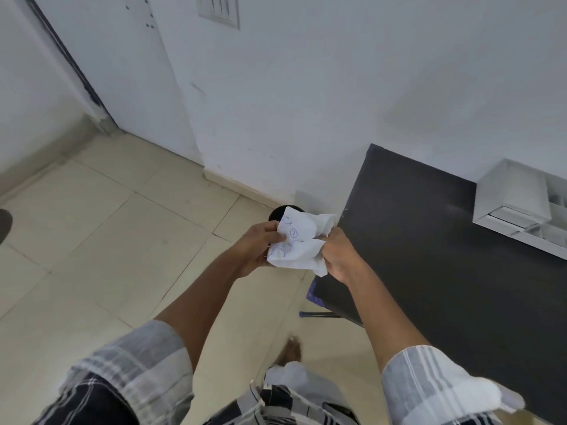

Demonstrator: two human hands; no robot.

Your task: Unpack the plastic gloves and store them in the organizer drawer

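Above the tiled floor, left hand and right hand grip a crumpled white packet, fingers closed on its sides, beside a dark tabletop carrying a white organizer.

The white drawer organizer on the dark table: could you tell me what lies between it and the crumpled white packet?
In the head view, only bare dark tabletop lies between the white organizer and the crumpled packet.

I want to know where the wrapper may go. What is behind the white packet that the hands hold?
Behind the white packet, held by the left hand and right hand, a dark round object shows on the floor. The packet covers most of it; what it is stays unclear.
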